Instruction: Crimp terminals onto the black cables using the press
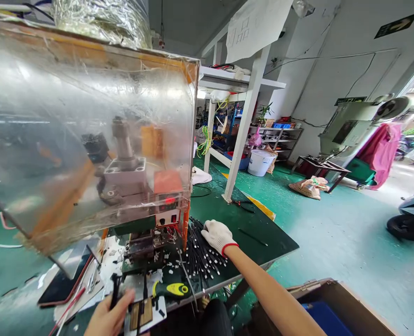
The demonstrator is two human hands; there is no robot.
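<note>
My right hand [219, 237] wears a white glove with a red cuff and rests on the near side of a pile of black cables with white ends [201, 249]. My left hand [110, 312], bare, sits at the bottom left with a short black piece [115, 290] rising from its fingers. Beside it lies a screwdriver with a black and yellow handle [171, 289]. A bench press machine [124, 172] stands behind a transparent plastic guard [87, 116], left of the cables. A dark phone [63, 282] lies further left.
The dark green bench mat [259, 224] has a thin black rod and scattered white bits on it. A cardboard box [333, 298] sits at the lower right. Beyond the bench are a white shelf frame [243, 121], a white bucket [261, 162], a sack [308, 188] and a scooter [411, 217].
</note>
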